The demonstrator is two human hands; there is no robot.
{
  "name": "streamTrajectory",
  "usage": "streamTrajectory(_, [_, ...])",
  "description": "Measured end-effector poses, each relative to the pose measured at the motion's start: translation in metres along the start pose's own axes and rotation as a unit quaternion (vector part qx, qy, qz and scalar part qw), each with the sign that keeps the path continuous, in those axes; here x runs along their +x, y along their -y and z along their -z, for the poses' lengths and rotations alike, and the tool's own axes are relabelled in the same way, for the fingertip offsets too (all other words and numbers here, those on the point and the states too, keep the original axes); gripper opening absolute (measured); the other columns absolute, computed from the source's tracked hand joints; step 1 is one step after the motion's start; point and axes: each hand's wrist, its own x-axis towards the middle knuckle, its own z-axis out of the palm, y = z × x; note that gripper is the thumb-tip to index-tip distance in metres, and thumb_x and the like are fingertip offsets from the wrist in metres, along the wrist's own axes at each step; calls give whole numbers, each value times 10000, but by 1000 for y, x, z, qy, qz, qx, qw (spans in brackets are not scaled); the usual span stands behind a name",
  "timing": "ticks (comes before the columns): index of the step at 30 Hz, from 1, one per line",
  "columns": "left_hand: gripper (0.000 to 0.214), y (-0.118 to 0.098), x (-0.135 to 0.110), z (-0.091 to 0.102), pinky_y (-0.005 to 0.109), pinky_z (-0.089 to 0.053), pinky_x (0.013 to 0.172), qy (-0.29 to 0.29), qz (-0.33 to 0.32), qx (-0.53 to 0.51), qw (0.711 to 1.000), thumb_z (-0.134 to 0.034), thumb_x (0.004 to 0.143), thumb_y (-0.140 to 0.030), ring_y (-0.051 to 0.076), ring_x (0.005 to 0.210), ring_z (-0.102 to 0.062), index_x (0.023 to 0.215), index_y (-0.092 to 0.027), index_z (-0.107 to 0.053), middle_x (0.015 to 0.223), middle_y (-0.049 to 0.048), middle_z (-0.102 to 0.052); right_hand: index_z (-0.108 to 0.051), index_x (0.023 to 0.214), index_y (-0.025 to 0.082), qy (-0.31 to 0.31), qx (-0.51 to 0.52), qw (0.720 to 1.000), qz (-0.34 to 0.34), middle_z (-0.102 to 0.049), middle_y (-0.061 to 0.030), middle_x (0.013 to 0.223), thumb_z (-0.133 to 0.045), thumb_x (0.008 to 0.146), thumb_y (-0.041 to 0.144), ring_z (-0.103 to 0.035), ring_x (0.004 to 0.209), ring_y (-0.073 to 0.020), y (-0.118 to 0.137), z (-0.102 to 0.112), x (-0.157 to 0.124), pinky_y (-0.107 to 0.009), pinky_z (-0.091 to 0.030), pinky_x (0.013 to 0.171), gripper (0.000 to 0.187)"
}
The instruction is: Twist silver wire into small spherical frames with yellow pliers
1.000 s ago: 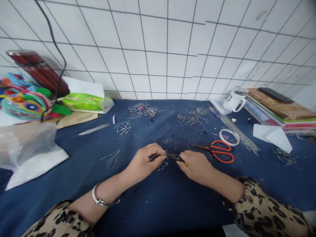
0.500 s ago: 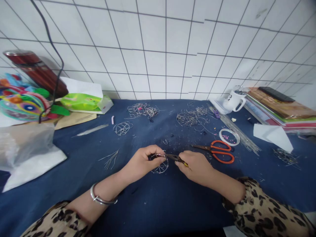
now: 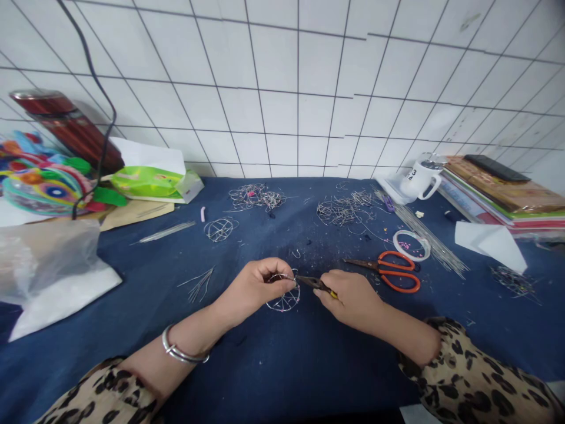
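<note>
My left hand (image 3: 253,288) is closed in a pinch on a small round wire frame (image 3: 283,299) that hangs just over the blue cloth (image 3: 282,365). My right hand (image 3: 353,297) is wrapped round a pair of small pliers (image 3: 314,283) with dark jaws and a yellow bit of handle. The plier tips meet the top of the wire frame, right by my left fingertips. A silver bangle sits on my left wrist.
Orange scissors (image 3: 391,271) and a tape roll (image 3: 411,244) lie right of my hands. Wire heaps (image 3: 346,209), a finished wire ball (image 3: 220,228) and straight wires (image 3: 430,238) are further back. A mug (image 3: 419,176) and stacked books (image 3: 498,188) stand right; plastic bag (image 3: 44,253), tissue pack (image 3: 150,179) left.
The wire frame has turned in my left fingers and now shows as a fuller circle hanging lower. Both hands have stayed in nearly the same place.
</note>
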Motion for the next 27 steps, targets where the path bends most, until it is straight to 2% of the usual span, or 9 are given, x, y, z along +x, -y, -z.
streamTrajectory(11, [104, -2, -1, -1, 206, -324, 509, 35, 6, 15, 999, -614, 747, -225, 73, 542, -397, 729, -132, -569, 614, -31, -471, -504, 752, 186, -1, -15, 1000, 10, -543, -2, 734, -406, 874, 346, -496, 680, -109, 2, -2, 0, -225, -307, 612, 224])
streamTrajectory(27, [185, 7, 3, 1, 222, -317, 548, 98, 12, -79, 992, -635, 754, -285, 87, 578, -376, 719, -120, -558, 631, -17, -446, -514, 727, 184, -1, 13, 1000, 3, -539, 5, 707, -424, 868, 347, -489, 654, -101, 6, -2, -2, -224, -300, 603, 233])
